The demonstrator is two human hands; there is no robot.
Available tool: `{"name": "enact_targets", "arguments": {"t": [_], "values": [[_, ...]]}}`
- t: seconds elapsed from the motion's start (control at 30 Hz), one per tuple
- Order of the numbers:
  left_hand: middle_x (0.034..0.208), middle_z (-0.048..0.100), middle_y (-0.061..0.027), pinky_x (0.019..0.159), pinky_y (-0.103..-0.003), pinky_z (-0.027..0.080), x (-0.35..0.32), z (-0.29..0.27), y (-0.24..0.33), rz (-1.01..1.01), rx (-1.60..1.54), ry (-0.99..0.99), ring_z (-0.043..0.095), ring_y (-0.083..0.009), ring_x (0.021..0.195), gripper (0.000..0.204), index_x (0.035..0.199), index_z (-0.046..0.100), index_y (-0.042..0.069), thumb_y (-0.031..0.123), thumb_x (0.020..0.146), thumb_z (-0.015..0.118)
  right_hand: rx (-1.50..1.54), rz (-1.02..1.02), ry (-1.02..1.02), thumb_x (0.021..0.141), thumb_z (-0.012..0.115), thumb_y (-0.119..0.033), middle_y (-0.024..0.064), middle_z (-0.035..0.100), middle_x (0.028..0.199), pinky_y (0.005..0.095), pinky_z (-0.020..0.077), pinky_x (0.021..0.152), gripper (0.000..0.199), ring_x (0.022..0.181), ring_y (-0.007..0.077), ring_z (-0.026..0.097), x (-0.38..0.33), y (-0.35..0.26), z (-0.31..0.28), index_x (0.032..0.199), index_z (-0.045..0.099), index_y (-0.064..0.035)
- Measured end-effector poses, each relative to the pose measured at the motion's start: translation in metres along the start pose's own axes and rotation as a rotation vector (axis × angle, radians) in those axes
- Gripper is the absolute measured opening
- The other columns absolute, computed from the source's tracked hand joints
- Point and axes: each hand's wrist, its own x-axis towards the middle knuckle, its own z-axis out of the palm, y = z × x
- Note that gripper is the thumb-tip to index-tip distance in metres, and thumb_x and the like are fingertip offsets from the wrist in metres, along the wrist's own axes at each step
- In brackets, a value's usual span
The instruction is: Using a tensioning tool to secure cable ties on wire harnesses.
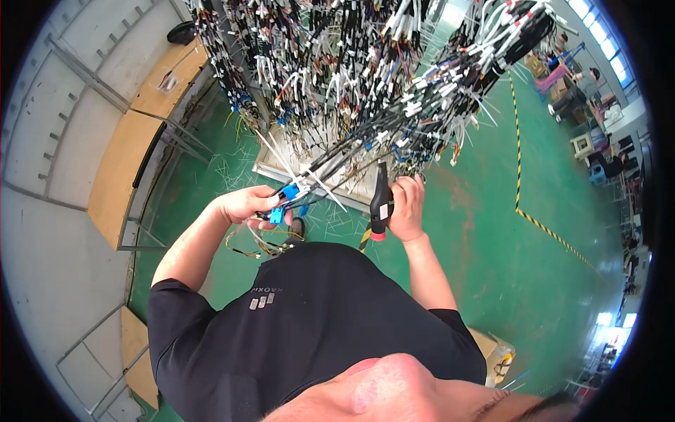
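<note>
I saw, over my feed, the left hand pinched closed on cables with blue plugs, before hanging wire bundles; the right hand gripped a black tool near those cables.

The blue connectors and black tool look smooth and plastic — the shirt is matt cloth, the floor glossy.

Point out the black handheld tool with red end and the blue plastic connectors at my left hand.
Black handheld tool with red end (381, 198): head view, middle of its body.
Blue plastic connectors (276, 216): head view, face of the lower one.
</note>
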Motion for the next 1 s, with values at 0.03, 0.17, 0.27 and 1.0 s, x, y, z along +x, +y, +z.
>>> {"name": "enact_targets", "arguments": {"t": [0.03, 0.17, 0.27, 1.0], "values": [[0.068, 0.061, -0.0010, 0.044, -0.020, 0.033, 0.001, 0.000, 0.000, 0.023, 0.027, -0.017, 0.044, -0.0034, 0.047, 0.062, 0.117, 0.070, -0.003, 0.057, 0.102, 0.066, 0.014, -0.002, -0.006, 0.079, 0.075, -0.012, 0.0124, 0.058, 0.114, 0.0596, 0.0380, 0.116, 0.038, 0.116, 0.0367, 0.059, -0.004, -0.004, -0.002, 0.115, 0.062, -0.0062], [0.069, 0.061, -0.0005, 0.045, -0.021, 0.032, 0.006, -0.002, -0.005, 0.024, 0.030, -0.007, 0.045, -0.0039, 0.049, 0.057, 0.114, 0.070, -0.001, 0.052, 0.095, 0.078, 0.235, 0.121, -0.064, 0.075, 0.075, -0.011, 0.0131, 0.059, 0.109, 0.0584, 0.0429, 0.111, 0.038, 0.111, 0.0376, 0.060, -0.027, -0.007, 0.005, 0.111, 0.063, -0.0047], [0.070, 0.062, -0.0006, 0.047, -0.022, 0.034, 0.008, 0.001, -0.007, -0.005, 0.060, 0.022, 0.047, -0.0052, 0.051, 0.058, 0.116, 0.070, -0.001, 0.045, 0.087, 0.088, 0.190, 0.260, -0.071, 0.075, 0.076, -0.010, 0.0135, 0.060, 0.109, 0.0576, 0.0437, 0.108, 0.038, 0.110, 0.0385, 0.060, -0.033, -0.016, 0.001, 0.111, 0.064, -0.0040], [0.085, 0.065, 0.0043, 0.076, -0.028, 0.049, 0.026, 0.052, -0.015, 0.022, 0.617, 0.709, 0.054, -0.0068, 0.079, 0.037, 0.115, 0.071, 0.002, 0.013, 0.082, 0.086, 0.860, 0.001, -0.616, 0.078, 0.073, 0.000, 0.0160, 0.067, 0.113, 0.0436, 0.0535, 0.097, 0.039, 0.112, 0.0367, 0.065, -0.011, -0.057, 0.018, 0.117, 0.068, -0.0001]]}}
